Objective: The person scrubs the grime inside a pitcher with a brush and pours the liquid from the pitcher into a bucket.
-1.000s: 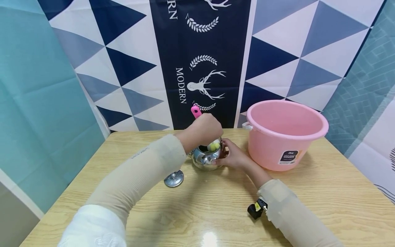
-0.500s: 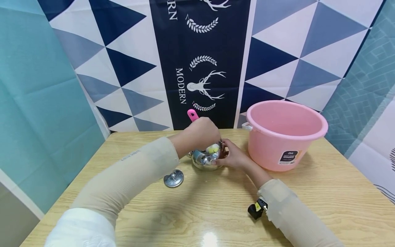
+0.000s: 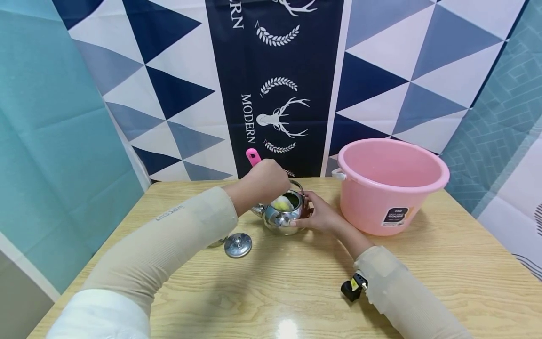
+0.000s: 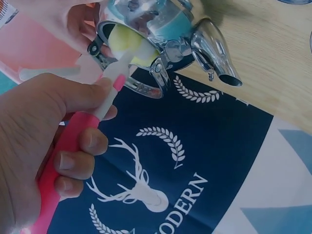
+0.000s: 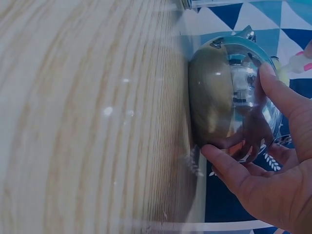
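Observation:
My left hand [image 3: 264,184] grips the pink handle of a sponge brush [image 4: 73,134], its fingers wrapped round it and its thumb along the white neck. The brush's yellow and white sponge head [image 3: 282,203] is inside the mouth of a shiny metal teapot [image 3: 277,222]. The teapot stands upright on the table, spout to the left, bail handle raised. My right hand [image 3: 317,212] holds the pot from the right, thumb and fingers spread round its body. The pot's lid [image 3: 238,245] lies knob up, left of the pot and nearer to me.
A pink bucket [image 3: 394,207] stands right of the pot, close to my right forearm. Part of another shiny round item [image 3: 218,243] shows beside the lid, mostly hidden by my left sleeve. A patterned cloth backdrop [image 3: 182,94] rises behind the wooden table [image 3: 254,292].
My left hand and the pink handle have shifted left, and the sponge head has moved to the spout side of the pot's mouth. My right hand and the teapot stay put.

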{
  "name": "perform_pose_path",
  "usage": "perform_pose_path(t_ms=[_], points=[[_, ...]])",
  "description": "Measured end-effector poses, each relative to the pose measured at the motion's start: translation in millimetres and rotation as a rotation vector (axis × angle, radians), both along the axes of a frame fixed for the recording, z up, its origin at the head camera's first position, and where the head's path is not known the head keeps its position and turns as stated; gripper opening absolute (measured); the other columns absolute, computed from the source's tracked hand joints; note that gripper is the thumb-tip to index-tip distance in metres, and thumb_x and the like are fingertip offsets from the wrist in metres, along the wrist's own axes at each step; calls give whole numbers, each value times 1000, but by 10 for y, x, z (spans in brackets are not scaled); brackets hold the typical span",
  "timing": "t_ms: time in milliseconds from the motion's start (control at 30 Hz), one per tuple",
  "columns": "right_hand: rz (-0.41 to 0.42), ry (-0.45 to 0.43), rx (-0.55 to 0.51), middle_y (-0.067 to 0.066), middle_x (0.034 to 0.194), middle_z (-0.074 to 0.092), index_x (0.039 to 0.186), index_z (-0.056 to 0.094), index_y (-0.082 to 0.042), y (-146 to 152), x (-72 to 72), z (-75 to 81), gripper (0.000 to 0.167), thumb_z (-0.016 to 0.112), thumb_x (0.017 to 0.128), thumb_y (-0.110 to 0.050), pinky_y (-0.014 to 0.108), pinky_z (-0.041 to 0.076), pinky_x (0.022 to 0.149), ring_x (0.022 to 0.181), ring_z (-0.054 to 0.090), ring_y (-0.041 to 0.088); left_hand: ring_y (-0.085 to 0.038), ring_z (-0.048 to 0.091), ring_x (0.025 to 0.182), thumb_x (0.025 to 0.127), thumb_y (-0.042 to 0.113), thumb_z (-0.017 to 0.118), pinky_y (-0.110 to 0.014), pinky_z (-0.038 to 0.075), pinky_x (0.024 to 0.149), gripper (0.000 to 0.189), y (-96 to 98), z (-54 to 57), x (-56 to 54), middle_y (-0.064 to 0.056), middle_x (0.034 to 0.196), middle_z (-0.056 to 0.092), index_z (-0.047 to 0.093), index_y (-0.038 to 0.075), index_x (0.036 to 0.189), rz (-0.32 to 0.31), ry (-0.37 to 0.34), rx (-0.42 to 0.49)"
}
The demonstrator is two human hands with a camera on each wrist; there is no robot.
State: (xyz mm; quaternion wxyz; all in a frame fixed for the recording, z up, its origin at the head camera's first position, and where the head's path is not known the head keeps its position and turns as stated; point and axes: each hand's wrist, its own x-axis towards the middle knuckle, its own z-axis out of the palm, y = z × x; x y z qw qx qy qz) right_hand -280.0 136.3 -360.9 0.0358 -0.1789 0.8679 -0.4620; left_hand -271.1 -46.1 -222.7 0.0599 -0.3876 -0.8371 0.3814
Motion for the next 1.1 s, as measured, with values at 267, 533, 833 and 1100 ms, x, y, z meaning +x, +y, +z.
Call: perform_pose_path(t_ms=[267,533,833,1100], points=[[8,20,-19,24,133,46,146,32,1,-21,11,-15,90,85,75,-14,51,40,100,118,49,40,-11,50,59,87,17,62,-27,46,53,9,-25,-10,-91,6,64,52,68,20,80,49,11,11],[17,24,-30,26,135,45,144,34,1,-22,21,-7,87,85,74,-13,52,39,101,117,50,42,-11,48,59,84,19,63,-28,47,55,6,33,-33,-214,7,64,49,67,22,80,52,34,42],[9,-11,-17,23,141,41,147,32,-4,0,21,23,91,85,75,-18,52,36,104,124,45,41,-10,48,59,86,15,58,-27,48,55,13,195,-4,-146,7,63,49,68,21,82,14,26,62],[12,-17,-18,23,140,43,146,32,-4,22,6,8,90,85,75,-20,55,34,105,127,42,42,-11,51,61,89,19,61,-26,48,57,10,208,-12,-69,6,64,52,71,20,89,-1,8,55]])
